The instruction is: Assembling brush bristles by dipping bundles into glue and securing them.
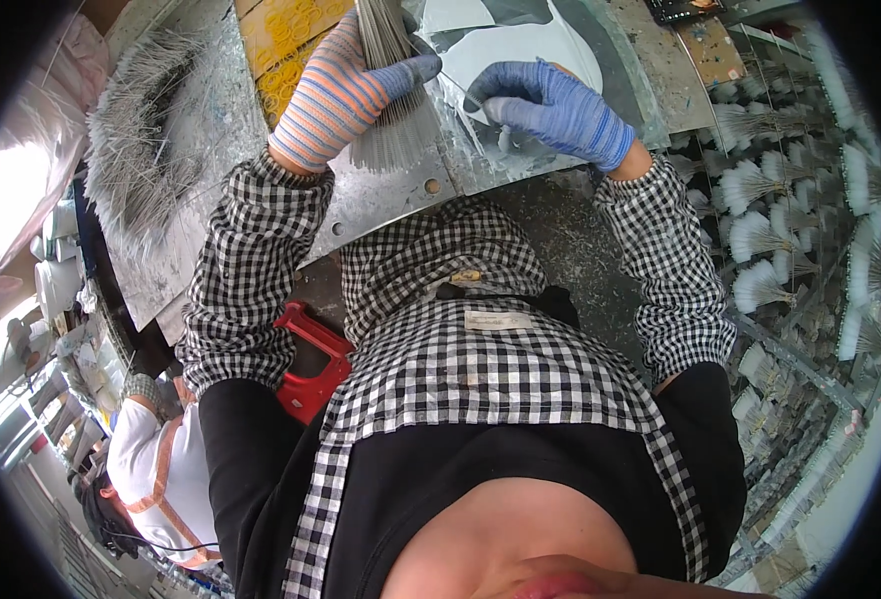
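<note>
My left hand [335, 95], in an orange and blue striped glove, is closed around a bundle of thin grey wire-like strands [400, 125]. The bundle stands roughly upright at the table's near edge, its lower ends fanned out. My right hand [560, 110], in a blue glove, is just to the right of it. Its thumb and fingers are pinched together on a thin strand [450, 78] that runs toward the bundle. Beneath and beyond the right hand, thick white paste [560, 45] is spread on a flat sheet [628, 70].
A large heap of pale-tipped strands [141, 130] lies on the metal tabletop [385, 205] at left. Yellow rubber bands [295, 25] lie on a board at the back. Racks of white-tipped bunches [760, 230] stand at right. A red stool [315, 364] and another person [156, 469] are at lower left.
</note>
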`<state>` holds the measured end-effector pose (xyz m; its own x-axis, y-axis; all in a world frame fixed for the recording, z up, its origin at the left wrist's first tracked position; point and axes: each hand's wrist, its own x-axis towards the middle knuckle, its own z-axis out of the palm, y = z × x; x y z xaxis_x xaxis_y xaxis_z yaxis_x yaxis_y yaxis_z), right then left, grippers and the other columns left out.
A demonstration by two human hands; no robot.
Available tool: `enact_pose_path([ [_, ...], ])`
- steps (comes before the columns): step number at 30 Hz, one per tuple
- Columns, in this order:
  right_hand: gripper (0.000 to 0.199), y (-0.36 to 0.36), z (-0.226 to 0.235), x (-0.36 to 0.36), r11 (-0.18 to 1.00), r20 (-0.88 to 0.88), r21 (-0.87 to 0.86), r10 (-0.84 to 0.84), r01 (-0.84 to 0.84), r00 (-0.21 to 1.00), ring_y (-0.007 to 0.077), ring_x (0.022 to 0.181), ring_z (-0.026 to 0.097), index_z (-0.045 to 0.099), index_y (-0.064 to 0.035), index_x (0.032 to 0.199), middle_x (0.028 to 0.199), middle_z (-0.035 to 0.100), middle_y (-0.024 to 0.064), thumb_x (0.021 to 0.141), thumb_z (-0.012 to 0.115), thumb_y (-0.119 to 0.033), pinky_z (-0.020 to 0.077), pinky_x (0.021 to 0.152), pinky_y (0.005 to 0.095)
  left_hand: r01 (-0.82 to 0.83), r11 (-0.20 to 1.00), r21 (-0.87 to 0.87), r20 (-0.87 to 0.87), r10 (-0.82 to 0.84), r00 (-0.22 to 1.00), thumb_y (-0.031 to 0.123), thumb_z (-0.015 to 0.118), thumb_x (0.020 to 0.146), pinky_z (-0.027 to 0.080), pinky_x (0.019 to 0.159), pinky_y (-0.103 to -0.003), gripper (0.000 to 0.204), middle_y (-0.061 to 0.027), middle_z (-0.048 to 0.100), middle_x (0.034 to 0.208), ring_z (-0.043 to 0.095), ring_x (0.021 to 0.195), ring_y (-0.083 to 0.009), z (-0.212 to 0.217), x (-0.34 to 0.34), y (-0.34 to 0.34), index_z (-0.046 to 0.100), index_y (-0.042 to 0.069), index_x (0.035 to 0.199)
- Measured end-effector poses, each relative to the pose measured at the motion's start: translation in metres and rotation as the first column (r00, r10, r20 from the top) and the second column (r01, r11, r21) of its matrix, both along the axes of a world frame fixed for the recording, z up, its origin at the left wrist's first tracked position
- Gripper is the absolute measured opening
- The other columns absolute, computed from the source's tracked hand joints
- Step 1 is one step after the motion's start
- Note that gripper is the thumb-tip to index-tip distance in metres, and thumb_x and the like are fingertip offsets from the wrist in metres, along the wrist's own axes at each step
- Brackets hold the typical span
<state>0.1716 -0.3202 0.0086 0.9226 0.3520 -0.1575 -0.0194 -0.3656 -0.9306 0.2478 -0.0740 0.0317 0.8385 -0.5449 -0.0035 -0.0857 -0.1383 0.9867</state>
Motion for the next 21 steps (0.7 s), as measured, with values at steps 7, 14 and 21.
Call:
enact_pose_path([
  [7, 0.033, -0.013, -0.005, -0.018, 0.979, 0.14, -0.183, -0.06, 0.086, 0.988, 0.016, 0.083, 0.071, 0.073, -0.0073, 0.111, 0.093, 0.075, 0.0069, 0.095, 0.066, -0.035, 0.0576, 0.077, 0.0322, -0.153, 0.988, 0.009, -0.048, 0.153, 0.987, 0.016, 0.078, 0.087, 0.055, 0.088, -0.03, 0.038, -0.004, 0.069, 0.103, 0.067, 0.096, -0.0142, 0.019, 0.0, 0.01, 0.059, 0.003, 0.117],
  [14, 0.033, -0.026, 0.003, -0.01, 0.947, 0.277, -0.169, -0.222, 0.275, 0.935, 0.0166, 0.083, 0.07, 0.077, -0.0083, 0.103, 0.088, 0.075, 0.005, 0.092, 0.068, -0.039, 0.0549, 0.079, 0.0301, -0.052, 0.998, 0.026, -0.039, 0.053, 0.998, 0.017, 0.078, 0.088, 0.056, 0.087, -0.029, 0.037, -0.0048, 0.072, 0.105, 0.069, 0.098, -0.0146, 0.022, 0.019, 0.017, 0.062, 0.003, 0.118],
  [21, 0.04, -0.01, 0.012, 0.018, 0.878, 0.463, -0.385, -0.084, 0.285, 0.883, 0.0183, 0.082, 0.07, 0.078, -0.0167, 0.109, 0.091, 0.076, 0.0045, 0.088, 0.07, -0.05, 0.0555, 0.078, 0.0306, 0.035, 0.996, 0.086, -0.021, -0.033, 0.999, 0.007, 0.073, 0.09, 0.054, 0.076, -0.028, 0.04, -0.0039, 0.065, 0.097, 0.063, 0.088, -0.0134, 0.027, 0.024, -0.026, 0.055, 0.001, 0.125],
])
